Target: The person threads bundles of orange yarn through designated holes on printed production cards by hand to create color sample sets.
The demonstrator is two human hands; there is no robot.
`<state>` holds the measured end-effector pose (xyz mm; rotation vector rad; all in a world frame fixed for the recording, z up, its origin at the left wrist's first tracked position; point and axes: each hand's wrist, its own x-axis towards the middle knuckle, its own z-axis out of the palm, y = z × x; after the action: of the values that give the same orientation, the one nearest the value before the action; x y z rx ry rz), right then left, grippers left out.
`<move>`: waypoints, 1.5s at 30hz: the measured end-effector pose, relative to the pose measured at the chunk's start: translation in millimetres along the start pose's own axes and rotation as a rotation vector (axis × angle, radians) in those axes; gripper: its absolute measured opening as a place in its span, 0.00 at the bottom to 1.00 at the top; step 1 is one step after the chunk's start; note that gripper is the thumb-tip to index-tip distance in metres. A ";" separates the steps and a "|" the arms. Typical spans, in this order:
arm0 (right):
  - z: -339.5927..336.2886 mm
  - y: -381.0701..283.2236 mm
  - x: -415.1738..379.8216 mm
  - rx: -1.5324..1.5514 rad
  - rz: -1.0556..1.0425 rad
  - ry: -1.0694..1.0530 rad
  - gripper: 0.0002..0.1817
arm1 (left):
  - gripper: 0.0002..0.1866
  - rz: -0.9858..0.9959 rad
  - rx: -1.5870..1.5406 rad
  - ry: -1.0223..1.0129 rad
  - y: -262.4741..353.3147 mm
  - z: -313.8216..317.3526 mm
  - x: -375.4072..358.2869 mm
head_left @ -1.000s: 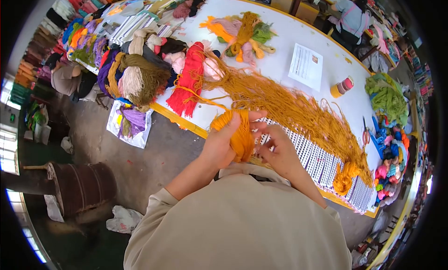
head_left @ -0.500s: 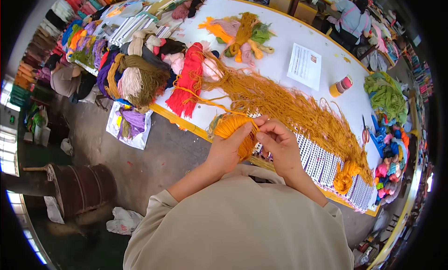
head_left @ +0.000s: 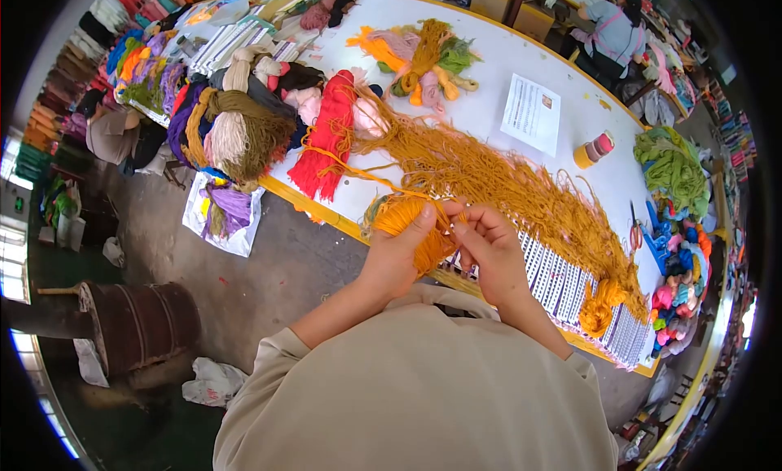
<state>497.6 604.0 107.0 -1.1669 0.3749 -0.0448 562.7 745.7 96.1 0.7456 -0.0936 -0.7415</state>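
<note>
My left hand [head_left: 399, 255] is wrapped round a ball of golden-orange yarn [head_left: 401, 214] at the table's near edge. Close beside it, my right hand [head_left: 493, 255] pinches yarn strands at the ball's right side, fingertips nearly meeting the left ones. A strand runs from the ball up and left to a red yarn hank [head_left: 322, 149]. Behind my hands spreads a long tangle of golden yarn [head_left: 505, 190], partly over white strips with dark marks [head_left: 542, 279]. A knotted golden bundle [head_left: 603, 308] lies at its right end.
On the white table [head_left: 481, 63] lie a printed sheet [head_left: 531, 116], a thread spool [head_left: 595, 150], scissors [head_left: 635, 235] and mixed yarn [head_left: 423, 59]. Heaped hanks [head_left: 236, 137] fill the left. A rusty drum [head_left: 142, 326] stands on the floor. Other people [head_left: 611, 35] sit farther off.
My right fingers have shifted slightly and curled closer around the strands beside the ball. My left hand keeps its hold, and the view has moved very slightly.
</note>
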 end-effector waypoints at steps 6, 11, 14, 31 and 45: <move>2.0 -2.7 -2.8 -0.149 -0.019 0.000 0.02 | 0.16 0.006 0.087 -0.014 -3.6 -1.4 -0.6; -1.8 1.4 -1.7 -0.002 0.003 -0.056 0.03 | 0.13 0.041 0.076 0.048 -7.2 -5.6 1.0; 3.0 -12.0 -4.0 0.121 0.096 0.081 0.04 | 0.13 0.105 0.145 0.092 -7.5 -10.8 1.6; -5.4 -1.7 -6.8 -0.308 -0.068 0.033 0.09 | 0.31 0.005 0.157 -0.150 3.3 -10.9 -1.1; 1.8 -3.8 -15.6 -0.055 -0.057 -0.050 0.03 | 0.21 0.006 0.086 -0.084 -3.3 -2.6 -8.0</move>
<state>484.1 607.6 115.2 -1.2305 0.3008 -0.0552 555.7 750.7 93.5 0.7960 -0.2052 -0.7672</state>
